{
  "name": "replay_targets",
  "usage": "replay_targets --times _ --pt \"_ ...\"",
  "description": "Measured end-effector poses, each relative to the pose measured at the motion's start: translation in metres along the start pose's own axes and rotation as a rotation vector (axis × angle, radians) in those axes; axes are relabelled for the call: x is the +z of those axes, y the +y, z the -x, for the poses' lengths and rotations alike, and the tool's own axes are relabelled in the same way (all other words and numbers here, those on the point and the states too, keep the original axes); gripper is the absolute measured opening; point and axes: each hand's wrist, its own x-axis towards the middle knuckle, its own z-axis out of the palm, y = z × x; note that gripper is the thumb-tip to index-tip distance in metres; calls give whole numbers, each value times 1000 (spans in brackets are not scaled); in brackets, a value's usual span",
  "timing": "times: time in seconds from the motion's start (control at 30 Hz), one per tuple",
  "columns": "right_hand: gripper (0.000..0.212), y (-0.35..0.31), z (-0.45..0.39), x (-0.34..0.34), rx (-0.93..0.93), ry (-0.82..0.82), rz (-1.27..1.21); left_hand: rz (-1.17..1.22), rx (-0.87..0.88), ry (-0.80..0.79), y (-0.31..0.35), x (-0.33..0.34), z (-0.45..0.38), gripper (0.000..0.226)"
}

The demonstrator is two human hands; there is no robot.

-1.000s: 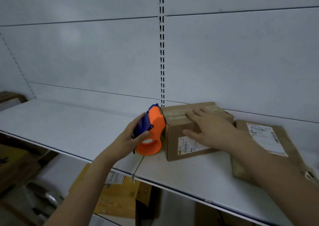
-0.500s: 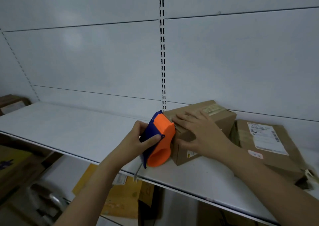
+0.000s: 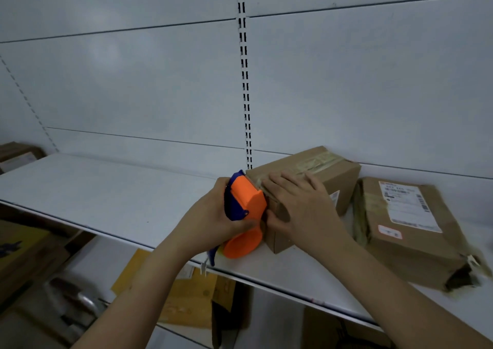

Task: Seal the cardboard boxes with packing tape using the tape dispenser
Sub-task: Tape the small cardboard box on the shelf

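Dispenser (image 3: 246,204) risen to box (image 3: 306,186) top edge, left fingers wrapped round it; right fingers (image 3: 286,186) spread on box.

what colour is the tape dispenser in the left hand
Orange body with a dark blue part, seen in the head view: tape dispenser, gripped by the left hand.

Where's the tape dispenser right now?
In the head view the orange and blue tape dispenser sits centre frame on the white shelf, gripped by the left hand and pressed against the left end of the small cardboard box.
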Motion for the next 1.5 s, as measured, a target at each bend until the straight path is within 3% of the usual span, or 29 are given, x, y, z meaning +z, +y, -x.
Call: replay_targets --times 0.27,0.43,0.57,0.73,0.9,1.0,1.3,1.5 --pt "54 4 1 0 -11 30 -20 -104 -34 -45 4 -13 12 86" --pt "53 7 2 -3 19 -2 -17 248 -110 128 -17 -33 43 78" --pt "60 -3 -2 -12 31 -111 -31 247 -80 76 -21 -26 51 79" --pt "52 -13 -20 -21 292 -65 -206 263 -59 61 -20 -14 40 78" --pt "39 -32 -30 -9 402 -73 25 356 -28 51 -22 -8 47 77" --pt "34 -41 -25 0 364 -21 91 418 -24 59 -26 -1 53 73" --pt "50 -33 -15 3 277 -13 106 466 -18 -57 -25 6 59 67" --pt "45 -23 -7 1 210 66 80 347 -74 23 -28 -1 46 56"
